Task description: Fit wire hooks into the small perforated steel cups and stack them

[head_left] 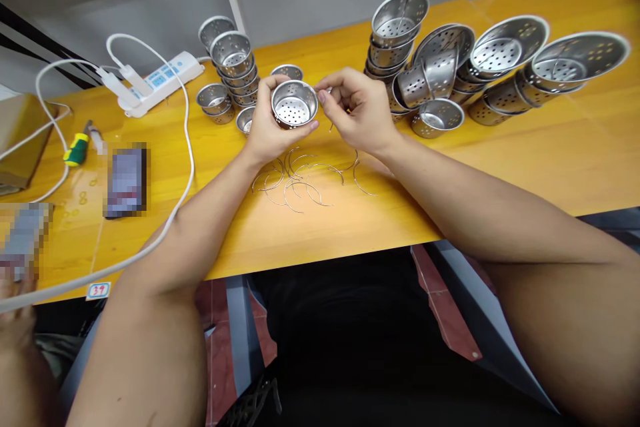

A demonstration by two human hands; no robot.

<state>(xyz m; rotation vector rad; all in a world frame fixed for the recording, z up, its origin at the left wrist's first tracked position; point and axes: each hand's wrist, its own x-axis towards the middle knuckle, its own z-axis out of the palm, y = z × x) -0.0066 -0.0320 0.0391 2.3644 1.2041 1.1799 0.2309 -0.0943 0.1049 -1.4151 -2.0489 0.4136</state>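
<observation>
My left hand [265, 123] is wrapped round a small perforated metal cup [294, 105], its open mouth tilted towards me. At the cup's right rim, my right hand [357, 107] is closed in a pinch. A short bit of thin wire [331, 125] shows below those fingers; most of it is hidden by the hand. On the table under both hands lie several loose curved wires [305, 180]. Just behind my left hand stand more perforated cups [245, 120], partly covered by it.
Stacked cups [233, 57] stand at back left, and stacks of cups with wire handles [400, 20] at right. A white power strip [160, 83] trails a cable across my left forearm. A phone [126, 181], a green-yellow screwdriver [77, 149] and another person's hand [17, 293] are at left.
</observation>
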